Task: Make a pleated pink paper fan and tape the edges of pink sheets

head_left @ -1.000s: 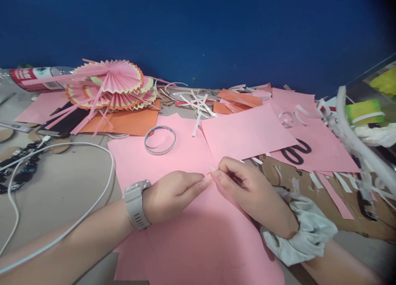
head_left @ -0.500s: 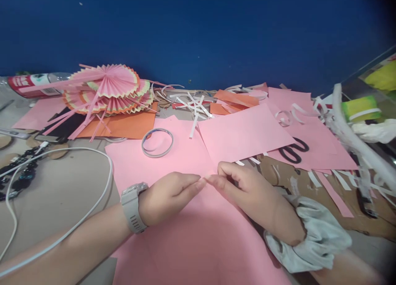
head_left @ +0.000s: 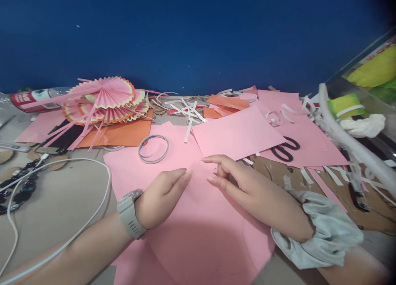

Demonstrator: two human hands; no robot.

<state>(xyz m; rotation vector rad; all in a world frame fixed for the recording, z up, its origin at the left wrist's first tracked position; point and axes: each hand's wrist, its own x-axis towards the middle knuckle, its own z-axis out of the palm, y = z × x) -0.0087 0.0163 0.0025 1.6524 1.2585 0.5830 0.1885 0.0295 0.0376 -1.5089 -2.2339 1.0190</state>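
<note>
A large sheet of pink paper (head_left: 198,239) curves up toward me, its far edge between my two hands. My left hand (head_left: 162,198), with a grey watch on the wrist, pinches that edge between thumb and fingers; the fingers are mostly hidden behind the sheet. My right hand (head_left: 239,180), a pale fabric scrunchie on its wrist, hovers at the right of the edge. Its thumb and index finger are apart, with nothing seen between them. Beneath lie more pink sheets (head_left: 130,165). A narrow tape roll (head_left: 154,161) rests on them, beyond my left hand.
Pleated paper rosettes (head_left: 107,95) sit on orange paper (head_left: 123,132) at back left, near a bottle (head_left: 34,99). A white cable (head_left: 108,182) loops across my left forearm. Black scissor handles (head_left: 289,158) show at right, amid white paper strips (head_left: 190,111) and cardboard (head_left: 284,177).
My hands, whose fingertips met at the paper's edge, have moved apart. The right thumb and index finger have spread, while the left hand has shifted slightly left.
</note>
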